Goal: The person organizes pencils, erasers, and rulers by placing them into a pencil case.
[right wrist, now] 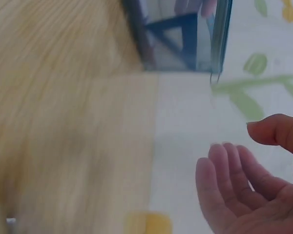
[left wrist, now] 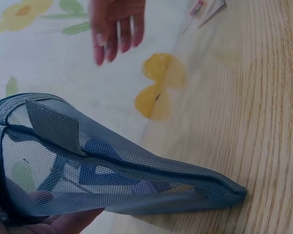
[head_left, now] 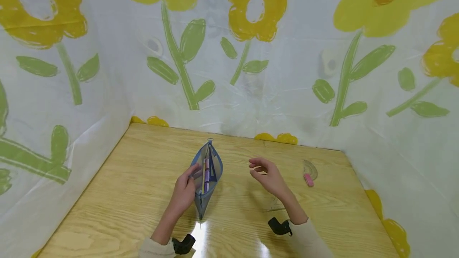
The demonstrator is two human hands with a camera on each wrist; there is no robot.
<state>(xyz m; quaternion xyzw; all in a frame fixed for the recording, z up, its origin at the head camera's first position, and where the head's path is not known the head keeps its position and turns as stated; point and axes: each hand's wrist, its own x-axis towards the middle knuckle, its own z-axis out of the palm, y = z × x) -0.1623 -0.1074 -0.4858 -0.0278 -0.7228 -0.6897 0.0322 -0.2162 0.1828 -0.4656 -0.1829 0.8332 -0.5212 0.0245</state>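
Observation:
A blue mesh zip pencil pouch stands upright on the table with its mouth spread wide. My left hand grips its left side wall, thumb over the rim and fingers around the mesh. Inside the pouch are a dark blue set square, a slim yellow pencil-like stick and a purple-and-white item. To the right of the pouch, my right hand hovers over the table holding nothing, its fingers loosely bent. In the right wrist view, the set square shows through the pouch wall.
Off to the right on the wooden table lie a clear protractor and a pink eraser, overlapping in view. A clear set square lies beneath my right forearm. Flower-printed cloth walls the table's back and sides.

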